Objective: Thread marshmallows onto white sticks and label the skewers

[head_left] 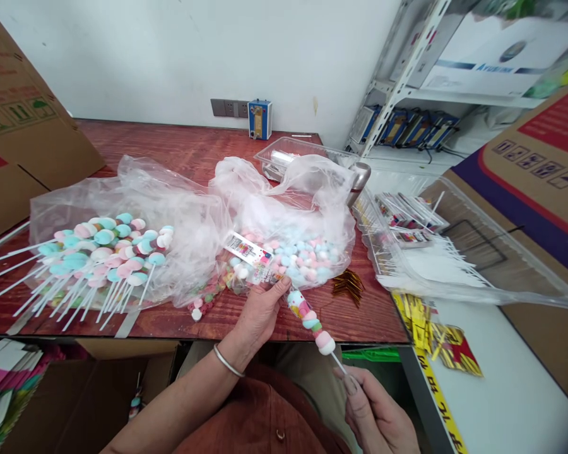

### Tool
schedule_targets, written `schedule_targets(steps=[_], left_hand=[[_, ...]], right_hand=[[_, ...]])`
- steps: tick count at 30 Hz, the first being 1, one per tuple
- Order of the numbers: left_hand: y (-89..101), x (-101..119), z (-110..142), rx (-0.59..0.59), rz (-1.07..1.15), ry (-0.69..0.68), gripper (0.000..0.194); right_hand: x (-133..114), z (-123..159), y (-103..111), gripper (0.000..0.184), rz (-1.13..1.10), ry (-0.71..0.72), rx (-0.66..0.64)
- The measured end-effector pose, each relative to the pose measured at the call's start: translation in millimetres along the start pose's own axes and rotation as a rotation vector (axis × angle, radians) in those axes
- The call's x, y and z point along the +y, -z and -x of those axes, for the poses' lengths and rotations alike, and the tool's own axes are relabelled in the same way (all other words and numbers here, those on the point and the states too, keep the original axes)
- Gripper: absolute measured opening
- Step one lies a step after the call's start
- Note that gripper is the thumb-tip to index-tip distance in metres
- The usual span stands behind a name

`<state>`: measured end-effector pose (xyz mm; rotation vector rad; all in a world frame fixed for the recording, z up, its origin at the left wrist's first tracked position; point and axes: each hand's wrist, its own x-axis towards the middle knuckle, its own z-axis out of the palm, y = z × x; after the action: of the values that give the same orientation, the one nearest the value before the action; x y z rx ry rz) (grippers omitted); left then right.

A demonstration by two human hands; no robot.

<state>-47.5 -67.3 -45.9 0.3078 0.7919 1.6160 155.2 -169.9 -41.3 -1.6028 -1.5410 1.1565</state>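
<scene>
A marshmallow skewer [311, 320] with pink, blue, white and green pieces slants above the table's front edge. My right hand [378, 407] pinches its white stick at the lower end. At the skewer's upper end, my left hand [261, 313] is closed on a clear printed wrapper [265, 272]. The wrapper's white header card [248, 249] sticks up past the fingers. The top of the skewer appears to sit inside the wrapper. Behind my left hand lies an open plastic bag of loose marshmallows [307, 255]. To the left, many finished skewers [104, 249] lie on another clear bag.
A clear plastic tray [515, 293] at right holds white sticks [445, 265] and printed wrappers [409, 211]. Gold twist ties [348, 287] lie on the red-brown table [170, 142]. Cardboard boxes [28, 107] stand at both sides. A metal flask [358, 180] is behind.
</scene>
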Motion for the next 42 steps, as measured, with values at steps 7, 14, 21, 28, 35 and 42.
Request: schedule_targets(steps=[7,14,21,28,35,42], left_hand=[[-5.8,-3.8,5.1,0.133,0.171,0.227,0.019],[-7.5,-2.3,4.4,0.174,0.367,0.291,0.007],[-10.1,-1.4,3.5,0.302,0.34,0.293,0.006],[-6.5,-3.1,5.8,0.094,0.31,0.272,0.014],[-7.9,-2.8,6.4,0.06,0.273,0.252,0.022],[-14.1,-2.3,9.1,0.127,0.213,0.28,0.029]], right_hand=[[2.0,-8.6,-10.5,0.027,0.288,0.345,0.078],[-8.0,-9.2,-28.1,0.038,0.085,0.127,-0.052],[-4.9,-18.1,-42.7,0.015,0.527,0.854,0.297],[-14.1,-17.5,-42.0,0.038,-0.211,0.01,0.021],[-14.6,-19.8,-50.0,0.038,-0.538,-0.183,-0.225],[3.6,-30.8,-51.3,0.013,0.58,0.815,0.264]])
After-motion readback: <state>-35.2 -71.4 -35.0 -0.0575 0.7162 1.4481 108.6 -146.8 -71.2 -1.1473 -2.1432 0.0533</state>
